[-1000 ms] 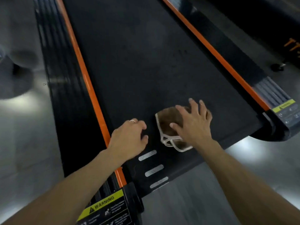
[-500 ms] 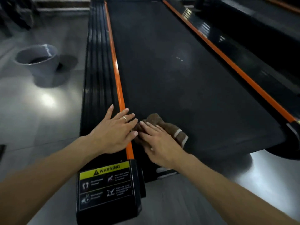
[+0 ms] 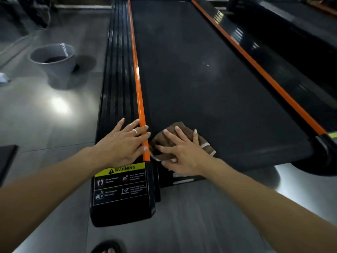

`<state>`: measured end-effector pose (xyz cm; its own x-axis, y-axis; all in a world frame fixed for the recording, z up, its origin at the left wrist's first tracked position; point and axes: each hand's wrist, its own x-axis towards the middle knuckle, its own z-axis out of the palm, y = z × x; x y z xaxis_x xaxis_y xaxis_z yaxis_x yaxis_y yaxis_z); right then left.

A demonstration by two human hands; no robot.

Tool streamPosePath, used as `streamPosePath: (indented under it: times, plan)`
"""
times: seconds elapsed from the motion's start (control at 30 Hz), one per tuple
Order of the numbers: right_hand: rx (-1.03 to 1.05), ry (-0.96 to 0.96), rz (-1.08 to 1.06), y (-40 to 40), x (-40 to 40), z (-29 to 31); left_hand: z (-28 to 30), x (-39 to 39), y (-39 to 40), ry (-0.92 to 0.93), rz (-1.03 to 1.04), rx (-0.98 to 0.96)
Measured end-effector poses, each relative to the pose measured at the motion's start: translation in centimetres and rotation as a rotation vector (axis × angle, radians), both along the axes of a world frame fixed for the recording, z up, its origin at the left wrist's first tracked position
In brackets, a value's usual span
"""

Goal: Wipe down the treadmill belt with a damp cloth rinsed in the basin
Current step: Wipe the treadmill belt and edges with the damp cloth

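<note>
Pressed flat under the spread right hand (image 3: 184, 154), one brown cloth (image 3: 182, 141) lies at the belt (image 3: 209, 88) near end. One left hand (image 3: 122, 143) is laid open on the orange strip (image 3: 137, 79). One basin (image 3: 54, 64) is seen; "WARNING" is read on one label (image 3: 121, 181).

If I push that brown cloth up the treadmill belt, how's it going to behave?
The brown cloth lies crumpled under the flat right hand, so it is probably floppy and may bunch when pushed. It looks thin, so likely light. On the matte belt it will probably drag, not glide.
</note>
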<state>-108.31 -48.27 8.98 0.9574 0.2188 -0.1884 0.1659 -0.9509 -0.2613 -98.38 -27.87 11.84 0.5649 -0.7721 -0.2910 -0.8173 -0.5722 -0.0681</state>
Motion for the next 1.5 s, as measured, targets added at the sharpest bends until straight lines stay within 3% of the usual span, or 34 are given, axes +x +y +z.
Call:
streamPosePath:
  times: [0.1, 0.2, 0.37, 0.43, 0.57, 0.67, 0.83, 0.97, 1.03, 1.1, 1.2, 1.37, 1.43, 1.5]
  plan:
    - [-0.029, -0.149, 0.031, -1.1, -2.3, -1.7, -0.1, -0.5, -0.9, -0.025, -0.025, 0.003]
    - [-0.031, -0.154, 0.099, -5.1, -5.5, -2.0, -0.2, -1.0, -3.1, -0.025, -0.089, -0.032]
    - [-0.038, -0.191, -0.405, -14.8, -8.8, -1.6, -0.6, -1.4, -5.9, 0.008, -0.128, 0.010]
    - [-0.034, -0.228, -0.415, -12.6, -7.9, -1.7, -0.9, -1.3, -6.2, -0.016, -0.127, 0.053]
    - [0.071, -0.209, -0.200, -3.2, -4.9, -2.1, -1.3, -1.0, -6.1, -0.013, -0.103, 0.078]
    - [-0.051, -0.242, -0.206, -6.3, -5.5, -2.6, -1.8, -0.8, -6.6, 0.020, -0.120, 0.036]
    - [-0.111, -0.166, -0.496, -14.0, -7.0, -2.2, -2.0, 0.0, -6.5, -0.002, -0.098, 0.033]
    - [0.059, -0.352, -0.207, -5.7, -5.6, -2.4, -1.6, -0.6, -4.1, -0.023, -0.083, 0.060]
    - [0.087, -0.338, -0.053, 0.7, -5.9, -2.9, -1.4, -0.7, -3.1, -0.045, -0.064, 0.062]
    - [0.050, -0.330, -0.013, 2.2, -6.4, -3.1, -1.1, -0.6, -2.8, -0.045, -0.050, 0.068]
    - [-0.013, -0.345, -0.109, -2.3, -7.7, -3.5, -1.2, -0.6, -2.9, -0.033, -0.068, 0.042]
    - [-0.117, -0.324, -0.461, -8.2, -10.1, -2.6, -1.7, -1.8, -3.0, -0.017, -0.154, 0.035]
    - [-0.116, -0.402, -0.508, -6.9, -9.6, -1.8, -1.9, -1.9, -2.6, -0.020, -0.155, 0.033]
    - [-0.058, -0.491, -0.426, -2.4, -7.5, -1.3, -1.9, -1.7, -2.3, -0.033, -0.124, 0.021]
